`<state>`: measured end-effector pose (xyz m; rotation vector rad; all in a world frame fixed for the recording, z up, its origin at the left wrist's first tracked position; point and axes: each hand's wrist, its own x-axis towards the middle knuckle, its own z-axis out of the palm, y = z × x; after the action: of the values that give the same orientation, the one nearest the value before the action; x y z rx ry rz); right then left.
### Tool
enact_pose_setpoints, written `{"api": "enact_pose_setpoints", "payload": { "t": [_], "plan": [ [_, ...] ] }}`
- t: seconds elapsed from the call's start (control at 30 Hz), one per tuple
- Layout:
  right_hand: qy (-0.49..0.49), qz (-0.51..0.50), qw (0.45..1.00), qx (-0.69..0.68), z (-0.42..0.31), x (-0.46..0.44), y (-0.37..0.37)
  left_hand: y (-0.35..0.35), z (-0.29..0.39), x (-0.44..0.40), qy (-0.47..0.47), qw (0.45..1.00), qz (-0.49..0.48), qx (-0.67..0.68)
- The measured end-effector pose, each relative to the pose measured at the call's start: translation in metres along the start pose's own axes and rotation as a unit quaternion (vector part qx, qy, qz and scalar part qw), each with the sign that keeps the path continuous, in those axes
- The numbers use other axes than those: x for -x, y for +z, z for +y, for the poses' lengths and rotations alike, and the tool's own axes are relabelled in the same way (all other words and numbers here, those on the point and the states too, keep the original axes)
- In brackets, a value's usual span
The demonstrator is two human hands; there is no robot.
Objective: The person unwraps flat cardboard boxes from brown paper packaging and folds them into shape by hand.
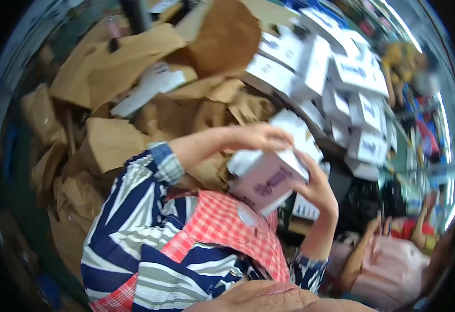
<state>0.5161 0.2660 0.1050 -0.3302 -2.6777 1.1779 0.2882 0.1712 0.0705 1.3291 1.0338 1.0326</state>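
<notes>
A white cardboard box (269, 182) with a purple printed picture of a device is tilted in front of my chest, against the red checked apron (238, 221). My right hand (318, 184) grips its right side, thumb on the printed face and fingers behind the upper edge. Across the top edge of the box lies my left hand (264, 138), its fingers bent and partly blurred. Whether the box's top flap is closed is hidden by the hands. Behind it are more white boxes or flaps, partly covered.
Crumpled brown paper (118, 140) and opened brown cartons (113, 62) fill the left and middle. A pile of white printed boxes (357, 73) stands at the upper right. Black plastic bags (365, 200) lie at the right. Other people, one in a pink top (388, 265), are beyond.
</notes>
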Motion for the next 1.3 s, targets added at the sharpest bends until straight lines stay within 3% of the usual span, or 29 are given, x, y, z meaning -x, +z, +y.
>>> {"api": "enact_pose_setpoints", "payload": {
  "t": [0.07,0.1,0.13,0.17,0.23,0.27,0.3,0.37,0.4,0.43,0.47,0.5,0.6,0.63,0.67,0.7,0.73,0.77,0.8,0.87,0.9,0.93,1.0,1.03,1.07,1.13,1.17,1.23,1.3],
  "plan": [
    [0.123,-0.011,0.992,-0.030,-0.006,-0.001,-0.017,0.001,-0.002,-0.005,0.084,0.970,0.159,0.161],
    [0.146,0.031,0.988,-0.048,-0.001,-0.002,-0.033,0.000,0.013,-0.007,0.155,0.943,0.240,0.171],
    [0.066,0.152,0.986,0.031,0.011,-0.004,-0.050,-0.012,0.008,-0.010,0.189,0.917,0.322,0.140],
    [0.110,0.266,0.945,-0.152,0.015,-0.005,-0.063,-0.019,0.009,-0.008,0.216,0.888,0.378,0.145],
    [-0.012,0.388,0.851,-0.353,0.001,-0.012,-0.090,-0.026,0.011,-0.007,0.252,0.842,0.445,0.172],
    [-0.017,0.413,0.803,-0.429,0.009,-0.013,-0.097,-0.028,0.008,-0.005,0.261,0.828,0.456,0.197],
    [-0.023,0.433,0.748,-0.503,0.021,-0.014,-0.097,-0.026,0.007,-0.003,0.230,0.842,0.447,0.194],
    [0.054,0.454,0.830,-0.321,0.041,-0.011,-0.073,-0.027,-0.008,-0.003,0.177,0.891,0.399,0.123],
    [0.156,0.417,0.886,-0.131,0.031,-0.008,-0.059,-0.025,-0.013,-0.003,0.150,0.903,0.391,0.093],
    [0.170,0.386,0.904,-0.076,0.065,-0.001,-0.045,-0.024,-0.017,-0.005,0.124,0.916,0.375,0.070],
    [0.223,0.382,0.891,-0.104,0.067,0.000,-0.029,-0.022,-0.021,-0.007,0.097,0.927,0.358,0.048],
    [0.225,0.386,0.894,-0.028,0.080,0.002,-0.013,-0.024,-0.029,-0.015,0.059,0.936,0.345,0.042],
    [0.329,0.345,0.878,-0.031,0.144,-0.007,0.027,-0.023,-0.049,-0.063,-0.033,0.934,0.324,-0.150],
    [0.365,0.322,0.872,0.052,0.140,-0.017,0.038,-0.022,-0.060,-0.082,-0.062,0.917,0.322,-0.229],
    [0.333,0.324,0.884,0.049,0.139,-0.024,0.048,-0.020,-0.063,-0.093,-0.074,0.928,0.271,-0.244],
    [0.299,0.325,0.896,0.046,0.139,-0.031,0.054,-0.014,-0.071,-0.105,-0.121,0.907,0.252,-0.314],
    [0.261,0.324,0.908,0.060,0.140,-0.036,0.058,-0.012,-0.079,-0.114,-0.146,0.926,0.191,-0.292],
    [0.224,0.322,0.917,0.072,0.140,-0.040,0.063,0.001,-0.081,-0.114,-0.140,0.908,0.212,-0.334],
    [0.286,0.305,0.908,0.042,0.108,-0.041,0.051,0.012,-0.083,-0.112,-0.135,0.887,0.230,-0.376],
    [0.244,0.422,0.861,0.147,0.131,-0.029,0.040,0.005,-0.094,-0.106,-0.084,0.911,0.233,-0.331],
    [0.288,0.442,0.836,0.153,0.137,-0.020,0.032,0.000,-0.097,-0.102,-0.073,0.920,0.244,-0.299],
    [0.350,0.422,0.820,0.163,0.141,-0.011,0.028,-0.002,-0.100,-0.097,-0.072,0.910,0.276,-0.301],
    [0.405,0.271,0.855,0.180,0.143,-0.013,0.026,-0.009,-0.097,-0.094,-0.056,0.911,0.284,-0.292],
    [0.411,0.227,0.877,0.104,0.142,-0.020,0.034,-0.006,-0.094,-0.098,-0.053,0.912,0.281,-0.293],
    [0.395,0.203,0.892,0.089,0.134,-0.026,0.040,-0.002,-0.086,-0.100,-0.090,0.920,0.243,-0.293],
    [0.288,0.317,0.897,0.109,0.150,-0.028,0.064,0.001,-0.089,-0.105,-0.135,0.911,0.211,-0.329],
    [0.298,0.315,0.898,0.072,0.140,-0.028,0.062,0.003,-0.088,-0.102,-0.134,0.910,0.212,-0.331],
    [0.260,0.326,0.904,0.093,0.118,-0.025,0.059,0.008,-0.083,-0.091,-0.127,0.876,0.234,-0.402],
    [0.226,0.336,0.907,0.117,0.084,-0.017,0.052,0.008,-0.074,-0.072,-0.047,0.905,0.243,-0.345]
  ]
}}
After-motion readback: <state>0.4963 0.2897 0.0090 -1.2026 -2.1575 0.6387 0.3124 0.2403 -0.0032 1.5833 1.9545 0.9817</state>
